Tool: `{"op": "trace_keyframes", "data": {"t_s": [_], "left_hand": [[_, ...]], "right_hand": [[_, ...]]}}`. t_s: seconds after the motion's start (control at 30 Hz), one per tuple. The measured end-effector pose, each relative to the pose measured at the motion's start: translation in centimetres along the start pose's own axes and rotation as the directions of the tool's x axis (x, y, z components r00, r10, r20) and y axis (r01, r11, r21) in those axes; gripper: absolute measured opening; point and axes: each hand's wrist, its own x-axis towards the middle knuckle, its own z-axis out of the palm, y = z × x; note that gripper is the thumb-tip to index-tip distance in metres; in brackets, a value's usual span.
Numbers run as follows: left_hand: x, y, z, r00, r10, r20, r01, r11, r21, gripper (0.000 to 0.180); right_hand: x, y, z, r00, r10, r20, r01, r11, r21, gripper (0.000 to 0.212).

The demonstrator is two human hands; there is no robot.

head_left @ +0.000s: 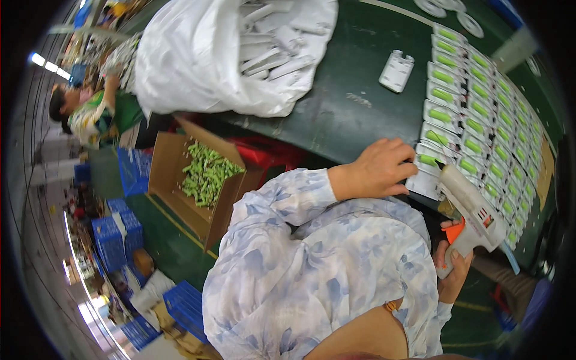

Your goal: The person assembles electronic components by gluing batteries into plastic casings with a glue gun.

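My right hand (454,267) is wrapped around the handle of a white hot glue gun (475,207) with an orange trigger. The gun's dark nozzle points at a green battery (428,160) in the nearest white plastic casing (423,181). On that casing's left edge, my left hand (378,167) rests with thumb and fingers bent around it. Rows of similar white casings (443,95), each with a green battery, cover the right side of the dark green table (336,126). One casing without a battery (396,71) lies apart from the rows.
A large white sack (192,60) of white plastic parts stands on the table at the far left. Below it, a cardboard box (225,219) holds many green batteries beside a red stool (264,153). Blue crates (117,234) stand on the floor; another person (90,114) works at far left.
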Motion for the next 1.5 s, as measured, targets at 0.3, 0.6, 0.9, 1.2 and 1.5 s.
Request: {"op": "trace_keyframes", "data": {"t_s": [0.3, 0.6, 0.9, 1.2, 1.5], "left_hand": [[-10.7, -3.2, -15.0, 0.403, -0.278, -0.872, 0.394, 0.913, -0.109, 0.013], [-43.2, -13.5, -24.7, -0.238, -0.919, -0.313, 0.971, -0.216, -0.104, 0.054], [-40.7, -17.1, -17.2, -0.28, -0.886, -0.37, 0.946, -0.32, 0.049, 0.124], [-44.6, -20.2, -16.2, -0.039, -0.838, -0.544, 0.984, -0.128, 0.127, 0.095], [-41.3, -18.7, -16.1, -0.248, -0.85, -0.464, 0.964, -0.264, -0.032, 0.107]], "right_hand": [[1.5, 0.0, -1.8, 0.991, 0.017, 0.133, -0.029, 0.996, 0.089, 0.078], [1.1, 0.4, -1.2, 0.976, -0.038, 0.213, 0.016, 0.994, 0.104, 0.069], [-0.1, -0.1, 0.7, 0.998, -0.018, 0.063, 0.012, 0.996, 0.09, 0.07], [-0.9, -0.3, 1.9, 0.998, -0.047, -0.049, 0.052, 0.991, 0.122, 0.069], [-2.3, 0.5, 2.1, 0.994, -0.093, -0.064, 0.104, 0.975, 0.196, 0.061]]}}
